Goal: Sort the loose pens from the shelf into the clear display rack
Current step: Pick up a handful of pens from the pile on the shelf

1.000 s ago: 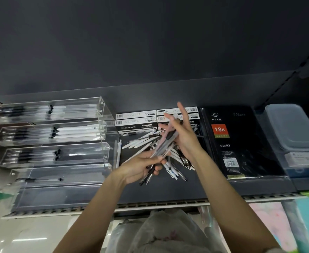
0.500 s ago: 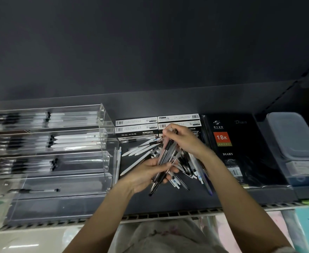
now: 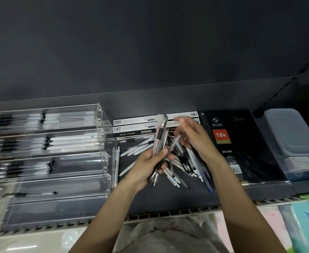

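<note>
Fingers of the left hand [image 3: 146, 164] are wrapped round a bunch of clear-barrelled pens with black grips [image 3: 160, 141], held nearly upright, black ends below the palm and the tops fanning a little above the thumb. Fingertips of the right hand [image 3: 195, 137] pinch one slim grey pen [image 3: 174, 143], its lower end touching the bunch at the left thumb, as if being added to it.

Just beneath both hands lies the loose heap of white, black and clear pens [image 3: 183, 167] on the dark shelf board [image 3: 168, 198], with white-and-black pen boxes [image 3: 135, 125] behind it and a black shrink-wrapped diary [image 3: 241, 143] to the right.

The clear acrylic tiered display rack [image 3: 102, 143] stands to the left, well apart from the bunch; its upper tiers hold rows of pens, a lower tier only one.

The main risk I see is the bunch itself: smooth barrels held in one hand, loosely fanned, could slide past each other and drop back into the heap when another pen is pushed in. Carried to the rack, a splayed bunch could catch a tier's edge or land in a tier of the wrong kind.
</note>
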{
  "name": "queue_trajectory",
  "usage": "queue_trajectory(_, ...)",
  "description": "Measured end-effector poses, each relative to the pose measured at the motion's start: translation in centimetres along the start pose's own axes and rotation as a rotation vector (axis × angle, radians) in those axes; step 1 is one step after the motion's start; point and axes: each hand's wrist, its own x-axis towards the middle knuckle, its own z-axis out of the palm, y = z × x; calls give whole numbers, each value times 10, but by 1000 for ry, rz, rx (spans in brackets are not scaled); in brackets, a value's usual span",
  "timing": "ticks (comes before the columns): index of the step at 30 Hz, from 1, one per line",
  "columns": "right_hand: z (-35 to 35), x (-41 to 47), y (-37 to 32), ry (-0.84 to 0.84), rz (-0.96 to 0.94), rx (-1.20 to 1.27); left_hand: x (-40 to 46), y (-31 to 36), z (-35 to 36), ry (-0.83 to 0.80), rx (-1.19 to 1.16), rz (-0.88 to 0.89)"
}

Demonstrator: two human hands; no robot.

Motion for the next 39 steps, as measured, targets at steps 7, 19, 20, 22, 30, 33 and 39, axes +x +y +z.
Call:
queue_trajectory(7,14,-20,-2,-86,70,48,-8,5,-2,-68,-95,6)
queue_trajectory(19,9,-21,-18,-119,28,12,-19,3,-9,-160,-95,5)
queue_trajectory(20,9,-21,-20,-143,26,3,-20,2,-9,-156,-90,4)
queue_trajectory(22,10,-20,-21,-191,28,-64,-21,-1,-9,-142,-78,-4)
queue_trajectory(30,-13,-42,-41,313,-386,57,-21,-4,-13,105,-296,55)
queue_trajectory(33,8,-64,-29,381,-725,-178,-25,0,-10,96,-428,69)
queue_trajectory(39,34,-83,18,66,-662,-602,-36,4,5,17,-413,55)
